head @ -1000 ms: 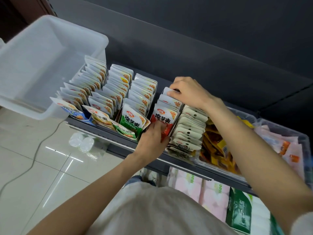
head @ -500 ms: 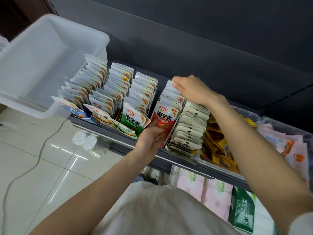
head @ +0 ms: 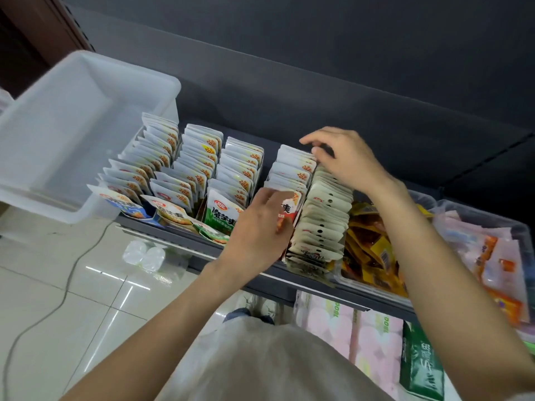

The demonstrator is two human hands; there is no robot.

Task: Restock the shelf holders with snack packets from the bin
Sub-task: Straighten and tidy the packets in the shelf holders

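Nearest, the person's pale grey shirt [head: 260, 360] fills the bottom edge, with both bare forearms reaching up from it to the dark grey metal shelf [head: 179, 241]. The left hand [head: 257, 227] lies over the front of the red-labelled row of white snack packets [head: 292, 175], its fingers curled around the foremost packet. Just right of that row stands a row of beige punched-hole packets [head: 321, 224], then a clear tub of loose yellow and brown sachets [head: 373, 244]. Left of the hand a green-labelled row of white packets [head: 228, 198] stands upright. Farther back, the right hand [head: 344, 157] bends its fingertips onto the rear packets of the red-labelled row; whether it pinches one cannot be told. At far left sits a translucent white plastic bin [head: 72, 131].
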